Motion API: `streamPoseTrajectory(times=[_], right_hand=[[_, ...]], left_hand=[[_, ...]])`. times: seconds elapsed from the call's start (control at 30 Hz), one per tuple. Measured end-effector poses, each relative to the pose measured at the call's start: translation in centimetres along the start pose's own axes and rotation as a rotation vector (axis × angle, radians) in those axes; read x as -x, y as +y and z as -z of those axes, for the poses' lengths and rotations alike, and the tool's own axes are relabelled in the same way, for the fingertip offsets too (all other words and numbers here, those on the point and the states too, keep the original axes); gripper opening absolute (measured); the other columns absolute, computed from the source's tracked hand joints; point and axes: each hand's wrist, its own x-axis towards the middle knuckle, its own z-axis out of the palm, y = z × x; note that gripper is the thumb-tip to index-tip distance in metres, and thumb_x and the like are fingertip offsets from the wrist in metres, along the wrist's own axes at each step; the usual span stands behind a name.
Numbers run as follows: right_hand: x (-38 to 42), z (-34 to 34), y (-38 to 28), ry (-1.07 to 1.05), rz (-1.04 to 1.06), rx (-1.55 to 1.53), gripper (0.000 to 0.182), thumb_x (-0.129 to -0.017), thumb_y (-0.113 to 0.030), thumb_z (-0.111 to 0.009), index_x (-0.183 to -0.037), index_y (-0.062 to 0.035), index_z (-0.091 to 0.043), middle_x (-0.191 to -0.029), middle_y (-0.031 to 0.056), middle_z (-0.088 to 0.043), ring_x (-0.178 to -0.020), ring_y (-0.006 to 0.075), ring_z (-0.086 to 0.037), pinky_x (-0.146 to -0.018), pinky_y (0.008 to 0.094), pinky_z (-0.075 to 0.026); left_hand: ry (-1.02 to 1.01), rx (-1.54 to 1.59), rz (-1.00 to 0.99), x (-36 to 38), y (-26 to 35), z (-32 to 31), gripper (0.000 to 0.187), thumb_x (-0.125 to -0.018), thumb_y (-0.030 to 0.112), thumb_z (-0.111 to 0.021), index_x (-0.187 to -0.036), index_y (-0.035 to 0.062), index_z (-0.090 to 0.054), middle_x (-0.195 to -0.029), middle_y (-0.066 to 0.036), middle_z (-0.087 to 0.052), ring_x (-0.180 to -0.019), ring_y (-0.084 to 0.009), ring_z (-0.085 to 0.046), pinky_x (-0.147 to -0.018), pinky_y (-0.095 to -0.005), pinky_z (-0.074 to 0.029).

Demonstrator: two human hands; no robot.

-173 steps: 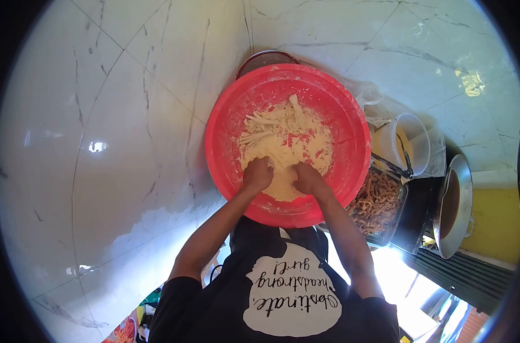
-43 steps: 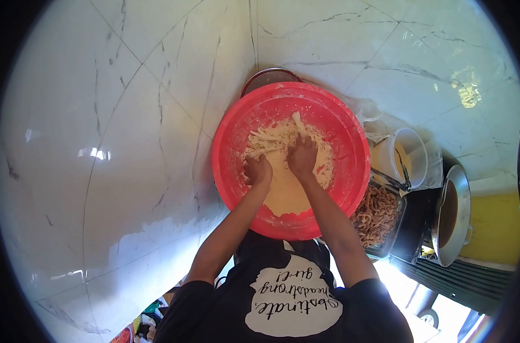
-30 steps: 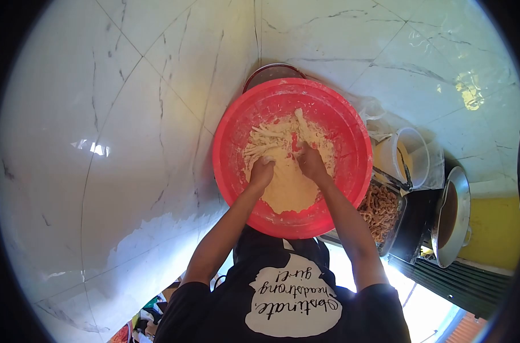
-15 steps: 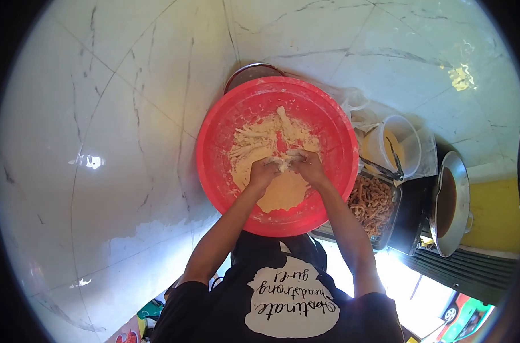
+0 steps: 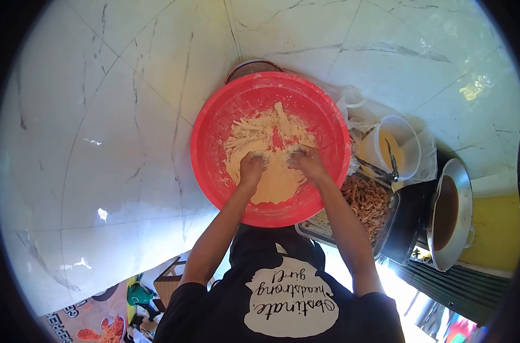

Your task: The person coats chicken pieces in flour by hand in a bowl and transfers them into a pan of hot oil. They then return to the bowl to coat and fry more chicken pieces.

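A large red plastic basin (image 5: pixel 205 166) sits in front of me with pale flour (image 5: pixel 277 182) spread in it. Flour-coated strips (image 5: pixel 247 128) lie heaped toward its far side, one (image 5: pixel 282 117) standing out above the rest. My left hand (image 5: pixel 252 170) is low in the flour at left of centre, its whitened fingers curled inward. Opposite it, my right hand (image 5: pixel 307 162) also has its floury fingers curled. A gap separates the two hands. Whatever lies inside the fingers is hidden by flour and the hands' backs.
Right of the basin, a tray of browned fried strips (image 5: pixel 366 208) lies below a clear tub of yellowish liquid (image 5: pixel 407 150) with black-handled tongs (image 5: pixel 380 171) across it. Farther right stands a wide metal pan (image 5: pixel 463 214) of brown liquid. Marbled wall tiles (image 5: pixel 134 114) rise behind and left.
My hands were together at the middle of the basin and have now drawn apart, the left one moving left. The whole view has shifted slightly.
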Motion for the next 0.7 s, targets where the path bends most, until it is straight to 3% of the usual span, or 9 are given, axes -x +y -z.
streamPoseTrajectory(times=[0.03, 0.1, 0.17, 0.2, 0.27, 0.4, 0.6, 0.67, 0.7], right_hand=[[-0.1, 0.2, 0.1, -0.039, 0.009, 0.059, 0.021, -0.077, -0.002, -0.058, -0.097, 0.0015, -0.06, -0.08, 0.0041, -0.061, -0.067, 0.0091, -0.057, -0.058, 0.0227, -0.046], [-0.4, 0.6, 0.7, -0.072, 0.019, 0.115, 0.021, -0.077, -0.003, -0.058, -0.098, 0.0012, -0.06, -0.08, 0.0045, -0.061, -0.067, 0.0093, -0.057, -0.059, 0.0234, -0.046], [-0.9, 1.0, 1.7, -0.233, 0.002, 0.481, 0.025, -0.075, -0.003, -0.057, -0.1, 0.0, -0.06, -0.085, 0.0104, -0.063, -0.074, 0.017, -0.062, -0.067, 0.0288, -0.049], [-1.3, 1.2, 2.5, -0.231, 0.003, 0.48, 0.025, -0.075, -0.003, -0.057, -0.1, 0.0, -0.06, -0.085, 0.0104, -0.063, -0.074, 0.017, -0.062, -0.067, 0.0288, -0.049], [-1.9, 1.0, 4.2, -0.073, 0.193, 1.172, 0.028, -0.074, -0.003, -0.055, -0.101, -0.001, -0.06, -0.095, 0.0171, -0.062, -0.088, 0.0262, -0.062, -0.077, 0.0347, -0.049], [-0.6, -0.5, 3.3, -0.303, 0.179, 1.096, 0.028, -0.072, -0.005, -0.057, -0.1, -0.0002, -0.06, -0.101, 0.0198, -0.06, -0.099, 0.0306, -0.057, -0.082, 0.0377, -0.047], [0.7, -4.4, 4.4, -0.501, 0.264, 1.523, 0.03, -0.072, -0.009, -0.06, -0.101, -0.0037, -0.062, -0.098, 0.0166, -0.062, -0.096, 0.0292, -0.059, -0.082, 0.0369, -0.048], [1.5, -5.6, 3.1, -0.641, 0.041, 1.641, 0.032, -0.072, -0.013, -0.062, -0.102, -0.0043, -0.062, -0.098, 0.0155, -0.063, -0.094, 0.0292, -0.06, -0.081, 0.036, -0.048], [1.8, -5.8, 3.2, -0.65, 0.036, 1.643, 0.032, -0.072, -0.013, -0.062, -0.102, -0.0043, -0.062, -0.098, 0.0155, -0.063, -0.094, 0.0292, -0.06, -0.081, 0.036, -0.048]], left_hand=[[0.002, -0.003, -0.002, -0.6, -1.1, 0.5, 0.02, -0.086, 0.009, -0.045, -0.101, 0.0012, -0.054, -0.095, -0.01, -0.06, -0.088, -0.0198, -0.059, -0.077, -0.0328, -0.049], [-0.106, -0.441, -0.23, -1.6, -2.6, 1.2, 0.023, -0.081, 0.012, -0.051, -0.1, 0.002, -0.059, -0.094, -0.013, -0.064, -0.09, -0.0237, -0.06, -0.079, -0.0347, -0.048], [-0.086, -0.619, -0.248, -1.6, -2.5, 2.0, 0.026, -0.079, 0.012, -0.052, -0.102, 0.0034, -0.06, -0.096, -0.015, -0.063, -0.093, -0.0255, -0.06, -0.081, -0.035, -0.047], [-0.059, -0.792, -0.264, -1.3, -1.8, 2.2, 0.029, -0.077, 0.012, -0.054, -0.104, 0.0047, -0.061, -0.098, -0.017, -0.063, -0.096, -0.0273, -0.059, -0.082, -0.0352, -0.046], [-0.13, -0.885, -0.249, -0.7, -0.8, 3.0, 0.03, -0.077, 0.012, -0.054, -0.106, 0.0062, -0.061, -0.099, -0.017, -0.063, -0.098, -0.0284, -0.059, -0.083, -0.0355, -0.046], [-0.311, -1.177, -0.158, -0.1, -0.5, 3.9, 0.034, -0.077, 0.012, -0.053, -0.11, 0.0086, -0.059, -0.103, -0.018, -0.061, -0.099, -0.0302, -0.058, -0.085, -0.0373, -0.045], [-0.342, -1.199, -0.113, -0.5, -0.4, 4.3, 0.039, -0.076, 0.009, -0.05, -0.114, 0.009, -0.056, -0.108, -0.02, -0.058, -0.102, -0.0324, -0.056, -0.087, -0.039, -0.044], [-0.341, -1.191, -0.14, -0.9, -0.8, 4.7, 0.038, -0.075, 0.008, -0.053, -0.113, 0.0063, -0.056, -0.104, -0.02, -0.059, -0.1, -0.0323, -0.057, -0.085, -0.0379, -0.045], [-0.345, -1.186, -0.162, -0.9, -0.7, 5.0, 0.037, -0.075, 0.008, -0.056, -0.112, 0.0036, -0.056, -0.101, -0.021, -0.06, -0.097, -0.0322, -0.058, -0.084, -0.0368, -0.045]])
